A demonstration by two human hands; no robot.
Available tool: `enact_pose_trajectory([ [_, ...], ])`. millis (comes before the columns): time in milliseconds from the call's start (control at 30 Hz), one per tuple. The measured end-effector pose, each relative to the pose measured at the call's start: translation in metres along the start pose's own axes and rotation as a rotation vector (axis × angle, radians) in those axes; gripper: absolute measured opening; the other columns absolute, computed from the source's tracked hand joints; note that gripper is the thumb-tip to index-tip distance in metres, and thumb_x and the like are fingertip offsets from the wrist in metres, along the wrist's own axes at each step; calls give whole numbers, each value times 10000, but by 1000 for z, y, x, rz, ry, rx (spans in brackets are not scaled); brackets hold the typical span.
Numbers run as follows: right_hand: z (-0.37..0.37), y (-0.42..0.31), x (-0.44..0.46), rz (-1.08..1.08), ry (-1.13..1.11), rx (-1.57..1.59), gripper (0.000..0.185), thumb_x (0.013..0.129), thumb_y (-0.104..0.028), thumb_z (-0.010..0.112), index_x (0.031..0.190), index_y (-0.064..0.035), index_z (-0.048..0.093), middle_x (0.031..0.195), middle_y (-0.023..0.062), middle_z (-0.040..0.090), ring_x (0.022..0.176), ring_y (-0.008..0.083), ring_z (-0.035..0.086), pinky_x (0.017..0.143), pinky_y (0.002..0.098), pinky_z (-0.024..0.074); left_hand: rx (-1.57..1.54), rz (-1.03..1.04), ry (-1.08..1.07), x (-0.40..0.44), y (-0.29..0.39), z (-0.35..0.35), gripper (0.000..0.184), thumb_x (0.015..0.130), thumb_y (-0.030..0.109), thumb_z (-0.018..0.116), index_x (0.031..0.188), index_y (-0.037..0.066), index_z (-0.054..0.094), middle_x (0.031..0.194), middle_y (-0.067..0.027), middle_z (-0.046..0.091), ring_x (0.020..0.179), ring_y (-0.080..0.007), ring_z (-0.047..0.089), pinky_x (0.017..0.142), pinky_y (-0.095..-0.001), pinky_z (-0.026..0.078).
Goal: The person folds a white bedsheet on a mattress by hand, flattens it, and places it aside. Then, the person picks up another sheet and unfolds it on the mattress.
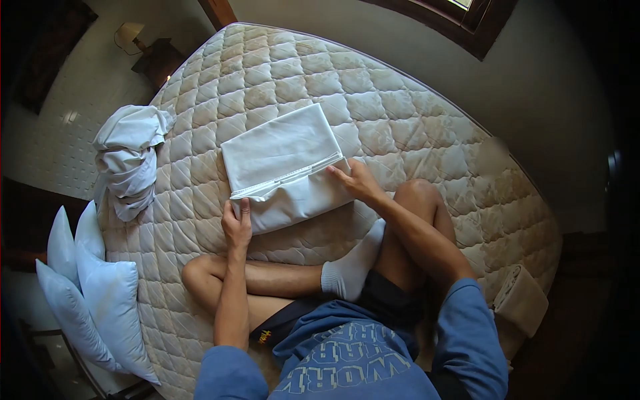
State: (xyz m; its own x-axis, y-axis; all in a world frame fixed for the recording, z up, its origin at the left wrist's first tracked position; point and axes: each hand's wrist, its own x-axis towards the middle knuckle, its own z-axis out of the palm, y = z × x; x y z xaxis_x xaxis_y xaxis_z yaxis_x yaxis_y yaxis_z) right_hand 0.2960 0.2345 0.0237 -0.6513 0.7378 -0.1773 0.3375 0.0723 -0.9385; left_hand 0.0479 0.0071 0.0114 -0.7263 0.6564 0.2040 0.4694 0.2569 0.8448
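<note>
A white cloth (pixel 283 150) lies partly folded on the quilted mattress in front of my crossed legs, its near part doubled over with a seamed edge running across the middle. My left hand (pixel 238 223) grips the near left corner, thumb on top and fingers underneath. At the right end of the seamed edge, my right hand (pixel 357 180) pinches the cloth between thumb and fingers. The near flap bulges slightly between both hands.
The quilted mattress (pixel 400 133) spreads all around me. A crumpled white sheet (pixel 130 157) lies at its left edge, with several pale pillows (pixel 110 300) nearer on the left. Folded beige cloth (pixel 520 300) sits at the right. A lamp (pixel 130 33) stands at the back left.
</note>
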Motion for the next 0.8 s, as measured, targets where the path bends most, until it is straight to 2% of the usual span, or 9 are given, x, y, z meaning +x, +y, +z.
enact_pose_trajectory([
  [100,16,2,5,-33,262,-149,489,1029,-402,597,852,51,636,846,244,707,688,346,669,618,415,522,75,31,158,4,-1,6,469,1067,391,539,864,-18,646,725,-161,626,626,-285,562,626,-406,453],
  [133,18,-3,5,-34,266,-148,489,1029,-402,597,852,51,636,846,244,707,688,346,669,618,415,522,74,34,156,6,-2,7,469,1067,391,539,864,-18,646,725,-161,626,626,-285,562,626,-406,453],
  [267,17,-19,7,-5,328,-173,575,1046,-455,531,838,75,615,856,325,693,713,454,669,636,491,519,201,-12,162,19,-6,8,520,1078,409,479,853,-35,631,722,-221,636,616,-374,554,613,-469,440],
  [433,29,22,33,38,402,-415,675,1054,-528,477,797,82,613,742,284,676,606,406,637,589,484,504,301,-112,69,27,-23,14,522,1074,390,478,872,-61,646,739,-248,656,617,-414,549,614,-479,447],
  [800,19,-6,22,5,405,-382,741,1041,-563,466,775,104,650,720,290,674,593,428,631,603,514,508,280,-112,178,23,-13,13,557,1067,411,464,901,-68,692,781,-266,687,650,-472,575,628,-501,465],
])
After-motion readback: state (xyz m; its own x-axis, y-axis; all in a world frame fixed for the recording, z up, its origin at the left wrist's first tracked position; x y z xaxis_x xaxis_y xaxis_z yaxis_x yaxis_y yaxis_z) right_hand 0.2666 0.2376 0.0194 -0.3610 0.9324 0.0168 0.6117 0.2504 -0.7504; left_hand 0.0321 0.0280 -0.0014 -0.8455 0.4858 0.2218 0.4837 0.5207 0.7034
